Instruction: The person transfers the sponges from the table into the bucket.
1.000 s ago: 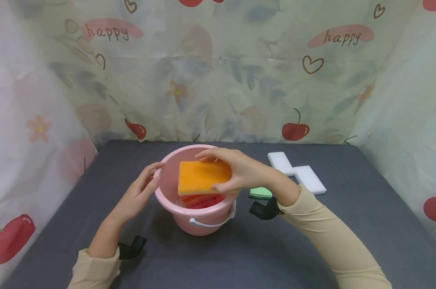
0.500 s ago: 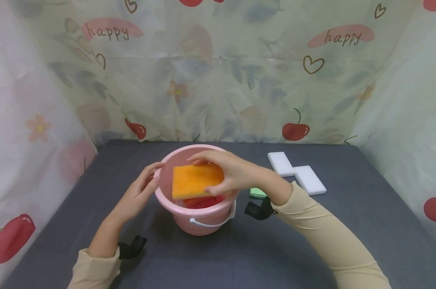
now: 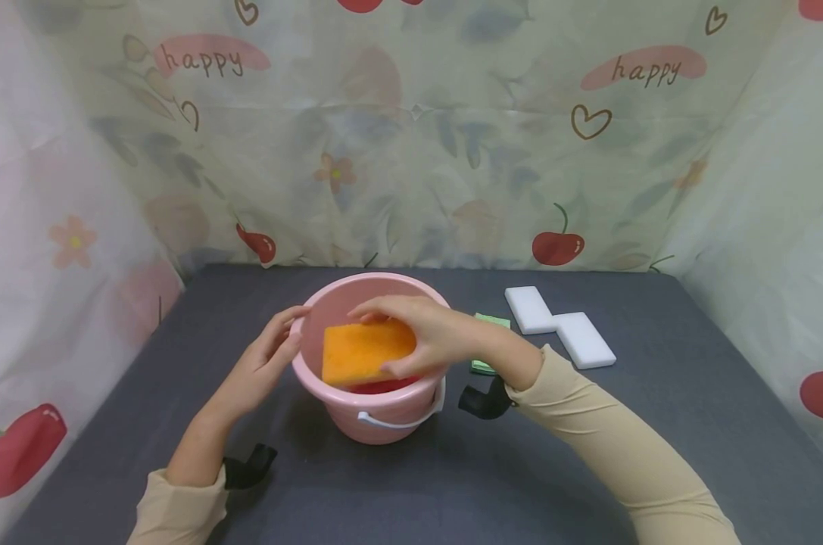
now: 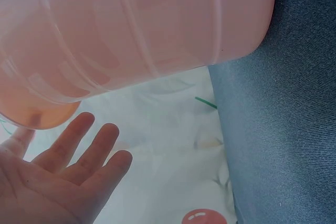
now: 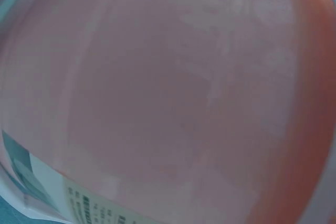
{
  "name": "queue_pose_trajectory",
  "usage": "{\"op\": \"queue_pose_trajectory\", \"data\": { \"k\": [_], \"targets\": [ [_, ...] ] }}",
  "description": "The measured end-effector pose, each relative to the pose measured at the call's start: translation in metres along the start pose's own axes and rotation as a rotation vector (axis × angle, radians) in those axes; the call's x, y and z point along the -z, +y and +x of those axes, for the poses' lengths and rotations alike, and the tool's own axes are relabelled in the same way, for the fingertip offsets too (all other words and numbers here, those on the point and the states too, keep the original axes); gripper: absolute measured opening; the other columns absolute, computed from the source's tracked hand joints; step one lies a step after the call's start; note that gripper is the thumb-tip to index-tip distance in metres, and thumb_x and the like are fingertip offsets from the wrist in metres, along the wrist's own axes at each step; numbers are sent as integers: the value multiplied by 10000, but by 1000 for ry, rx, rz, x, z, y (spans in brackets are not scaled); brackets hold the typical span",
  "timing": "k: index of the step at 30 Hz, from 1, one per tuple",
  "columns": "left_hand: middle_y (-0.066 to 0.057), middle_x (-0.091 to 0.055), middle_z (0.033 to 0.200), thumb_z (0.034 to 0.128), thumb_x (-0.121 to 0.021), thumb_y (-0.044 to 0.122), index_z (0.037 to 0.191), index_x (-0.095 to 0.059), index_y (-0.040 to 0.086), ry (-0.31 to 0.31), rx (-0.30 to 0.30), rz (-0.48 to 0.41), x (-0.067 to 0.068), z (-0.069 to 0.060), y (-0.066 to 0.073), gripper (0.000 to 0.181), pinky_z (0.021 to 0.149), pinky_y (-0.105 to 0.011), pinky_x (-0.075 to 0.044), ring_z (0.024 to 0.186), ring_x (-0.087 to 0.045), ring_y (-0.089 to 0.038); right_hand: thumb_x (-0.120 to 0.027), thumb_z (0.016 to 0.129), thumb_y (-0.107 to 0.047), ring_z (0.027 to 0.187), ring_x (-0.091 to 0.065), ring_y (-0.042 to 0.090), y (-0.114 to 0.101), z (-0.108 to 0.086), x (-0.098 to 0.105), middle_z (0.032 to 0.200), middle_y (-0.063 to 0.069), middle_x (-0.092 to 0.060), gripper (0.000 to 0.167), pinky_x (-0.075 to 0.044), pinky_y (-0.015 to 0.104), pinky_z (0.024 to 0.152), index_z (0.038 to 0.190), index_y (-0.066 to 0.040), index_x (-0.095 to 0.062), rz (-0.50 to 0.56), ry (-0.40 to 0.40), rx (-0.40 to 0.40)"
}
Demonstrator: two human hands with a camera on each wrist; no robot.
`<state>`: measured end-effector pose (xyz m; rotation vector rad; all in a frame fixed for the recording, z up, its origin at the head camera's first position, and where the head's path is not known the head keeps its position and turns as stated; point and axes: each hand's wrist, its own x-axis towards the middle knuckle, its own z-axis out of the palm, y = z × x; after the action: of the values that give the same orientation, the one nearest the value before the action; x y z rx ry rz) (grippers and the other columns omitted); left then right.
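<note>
In the head view my right hand (image 3: 425, 333) grips an orange sponge (image 3: 366, 351) by its right end, thumb in front and fingers behind. The sponge is inside the mouth of a pink bucket (image 3: 377, 412), tilted above red contents (image 3: 387, 385) that it mostly covers. My left hand (image 3: 264, 359) touches the bucket's left rim with its fingertips. Several of its fingers (image 4: 89, 153) stretch out straight beside the bucket wall in the left wrist view. The right wrist view is filled by the bucket's side (image 5: 157, 87); the right hand is out of sight there.
Two white sponge blocks (image 3: 586, 340) lie to the right on the dark tabletop (image 3: 452, 484). Green sponges (image 3: 484, 367) are partly hidden behind my right forearm. A white handle (image 3: 400, 425) hangs at the bucket's front. Patterned cloth (image 3: 411, 189) encloses the back and sides.
My right hand has moved left and down with the orange sponge, lower into the bucket. More green sponge shows behind the forearm. My left hand and the bucket have stayed put.
</note>
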<state>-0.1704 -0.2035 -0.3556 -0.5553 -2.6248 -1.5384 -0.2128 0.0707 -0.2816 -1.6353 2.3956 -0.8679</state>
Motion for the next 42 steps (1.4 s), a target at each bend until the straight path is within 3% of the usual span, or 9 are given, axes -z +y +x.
{"op": "queue_pose_trajectory", "data": {
  "k": [10,17,24,33,42],
  "targets": [
    [-200,-415,1414,1002,-386,233,1415,-301,143,3,-10,4,0,0,-1,431,983,-553,-399,1219,-472,-348,-700,777,-209,1145,-521,141,3,2,-4,1271,36,-564,585,-423,276,1012,1301,-73,-478,11,-43,-15],
    [-189,-412,1423,1002,-384,213,1415,-303,137,3,-21,10,0,0,0,428,983,-550,-398,1225,-473,-347,-700,785,-206,1131,-538,135,5,4,-5,1242,25,-587,565,-422,284,1009,1292,-81,-484,5,-116,-50],
    [-203,-417,1414,999,-392,211,1412,-306,136,10,-20,0,0,0,-2,428,987,-569,-389,1219,-473,-355,-730,791,-207,1158,-544,192,5,5,-6,1245,38,-589,558,-431,339,1018,1282,-90,-493,-1,-151,-86],
    [-195,-454,1385,997,-392,187,1405,-323,132,19,-35,19,-1,0,-1,417,979,-519,-413,1191,-500,-334,-701,826,-198,1120,-540,141,6,-3,0,1226,19,-602,468,-444,320,999,1252,-85,-542,-9,-53,-86],
    [-196,-413,1417,998,-396,193,1412,-310,135,11,-24,-5,-1,0,0,427,985,-572,-391,1219,-471,-359,-686,831,-109,1102,-596,220,11,-24,13,1184,59,-639,402,-476,387,957,1215,-59,-578,45,135,-79]
  ]
}}
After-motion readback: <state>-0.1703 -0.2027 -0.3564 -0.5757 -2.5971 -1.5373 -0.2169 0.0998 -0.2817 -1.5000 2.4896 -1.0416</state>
